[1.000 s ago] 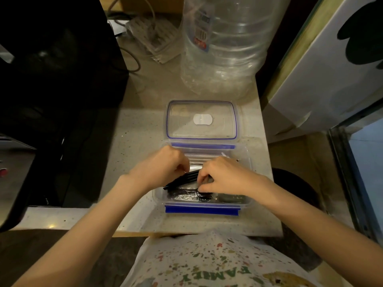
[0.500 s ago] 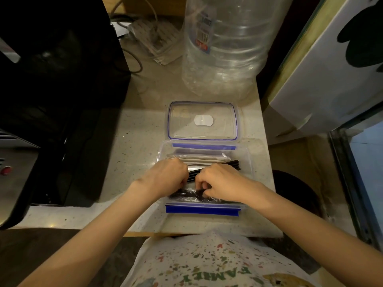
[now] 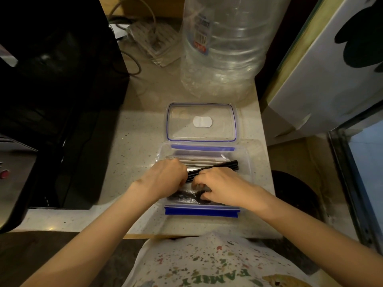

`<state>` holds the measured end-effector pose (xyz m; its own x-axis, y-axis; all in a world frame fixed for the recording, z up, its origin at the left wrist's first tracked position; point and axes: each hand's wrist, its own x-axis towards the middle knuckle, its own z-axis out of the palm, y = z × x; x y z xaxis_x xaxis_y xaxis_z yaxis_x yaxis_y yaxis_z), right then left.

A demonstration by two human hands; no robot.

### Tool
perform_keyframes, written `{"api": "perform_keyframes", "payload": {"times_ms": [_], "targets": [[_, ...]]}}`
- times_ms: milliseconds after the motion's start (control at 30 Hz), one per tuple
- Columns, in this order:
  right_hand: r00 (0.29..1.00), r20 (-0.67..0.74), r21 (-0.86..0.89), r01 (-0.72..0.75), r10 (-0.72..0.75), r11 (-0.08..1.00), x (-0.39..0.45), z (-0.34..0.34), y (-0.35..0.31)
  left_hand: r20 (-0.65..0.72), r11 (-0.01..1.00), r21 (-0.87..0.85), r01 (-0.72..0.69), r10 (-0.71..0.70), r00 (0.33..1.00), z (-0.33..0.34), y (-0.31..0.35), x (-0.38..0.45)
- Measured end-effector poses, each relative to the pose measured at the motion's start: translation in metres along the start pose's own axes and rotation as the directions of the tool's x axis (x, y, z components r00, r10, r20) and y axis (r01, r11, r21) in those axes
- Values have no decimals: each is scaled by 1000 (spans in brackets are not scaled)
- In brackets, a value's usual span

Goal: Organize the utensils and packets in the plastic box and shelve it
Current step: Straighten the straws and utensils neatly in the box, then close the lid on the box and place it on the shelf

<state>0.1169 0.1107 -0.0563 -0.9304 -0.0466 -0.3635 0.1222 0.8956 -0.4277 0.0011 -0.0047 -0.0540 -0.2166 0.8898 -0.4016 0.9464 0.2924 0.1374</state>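
Observation:
A clear plastic box (image 3: 246, 162) with blue clips sits at the counter's front edge, its lid (image 3: 202, 122) lying flat just behind it. Inside lie pale packets (image 3: 199, 160) along the far wall, black straws (image 3: 215, 167) slanting across the middle, and wrapped black utensils (image 3: 186, 196) along the near wall. Both hands are inside the box. My left hand (image 3: 165, 179) has curled fingers on the left end of the straws. My right hand (image 3: 221, 186) has curled fingers pressing into the wrapped utensils; the fingertips are partly hidden.
A large clear water bottle (image 3: 223, 48) stands behind the lid. A black appliance (image 3: 56, 90) fills the left side, with a cable and power strip (image 3: 153, 42) at the back. A white panel (image 3: 323, 69) rises to the right of the counter.
The black straws have swung from the box's left side toward the right, their far end now showing beyond my right hand. Both hands shifted slightly lower and closer together.

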Motion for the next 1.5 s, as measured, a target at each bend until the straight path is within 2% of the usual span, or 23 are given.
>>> {"api": "perform_keyframes", "payload": {"times_ms": [100, 167, 300, 400, 533, 600, 667, 800, 900, 1100, 1167, 1233, 1300, 1433, 1500], "targets": [[996, -79, 37, -34, 36, 999, -4, -7, 3, -15, 1000, -9, -7, 7, 1000, -3, -1, -1], [974, -198, 20, -106, 108, 994, -4, -9, 13, -77, 999, -35, -5, 2, 997, -5, -2, 0], [889, -412, -177, -293, 199, 940, -1, -5, 31, -266, 997, -62, 42, -57, 962, -1, -4, 8], [885, -403, -255, -354, 234, 900, 1, -4, 32, -359, 990, -54, 130, -141, 923, 2, -2, 16], [895, -376, -303, -364, 241, 881, 8, -4, 30, -380, 980, 81, 183, -139, 915, 8, 3, 25], [915, -322, -309, -345, 244, 886, 8, -5, 28, -351, 982, 61, 182, -149, 925, 7, 7, 29], [915, -329, -350, -350, 236, 869, 10, -6, 31, -310, 979, 46, 200, -177, 934, 6, 10, 32], [931, -269, -406, -343, 248, 847, 11, -13, 24, -279, 966, 107, 237, -199, 939, 6, 14, 35], [912, -352, -387, -346, 210, 855, 11, -8, 29, -331, 968, 69, 241, -206, 921, 6, 12, 35], [912, -382, -405, -308, 147, 861, 11, -10, 25, -386, 963, 113, 244, -183, 904, 10, 10, 34], [937, -327, -419, -257, 119, 871, 12, -11, 25, -397, 970, 72, 234, -187, 898, 10, 8, 34], [955, -243, -367, -254, 172, 895, 8, -13, 28, -397, 981, -35, 191, -190, 898, 9, 7, 32], [936, -300, -286, -272, 184, 919, 4, -17, 31, -407, 970, -190, 150, -216, 887, 3, 5, 27], [906, -353, 38, -237, 235, 971, -2, -40, 35, -271, 890, -453, 49, -190, 944, -30, -7, 19], [903, -368, 120, -189, 221, 975, -5, -56, 36, -215, 830, -558, 23, -171, 961, -46, -16, 20]]}}
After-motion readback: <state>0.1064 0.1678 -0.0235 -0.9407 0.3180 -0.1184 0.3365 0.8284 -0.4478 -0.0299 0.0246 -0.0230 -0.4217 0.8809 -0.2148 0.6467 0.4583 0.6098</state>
